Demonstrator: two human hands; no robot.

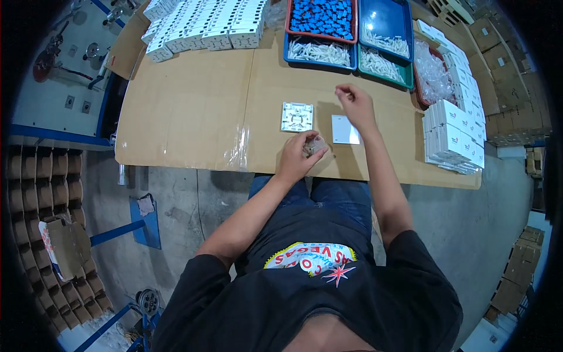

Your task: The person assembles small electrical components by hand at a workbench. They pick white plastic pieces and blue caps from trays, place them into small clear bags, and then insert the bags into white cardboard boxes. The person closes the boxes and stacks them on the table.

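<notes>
My left hand is curled round a small crumpled clear plastic bag near the front edge of the table. Just beyond it lies a white square plastic mounting plate with moulded details on its face. My right hand hovers above the table farther right, its thumb and fingers drawn together. Whatever may be between those fingertips is too small to make out. Partly under the right wrist rests a smooth white flat cover plate.
Cardboard covers the table. At the back, a red tray holds blue pieces, beside blue and green trays with white plugs. White boxes are stacked back left and right, near bagged plastic.
</notes>
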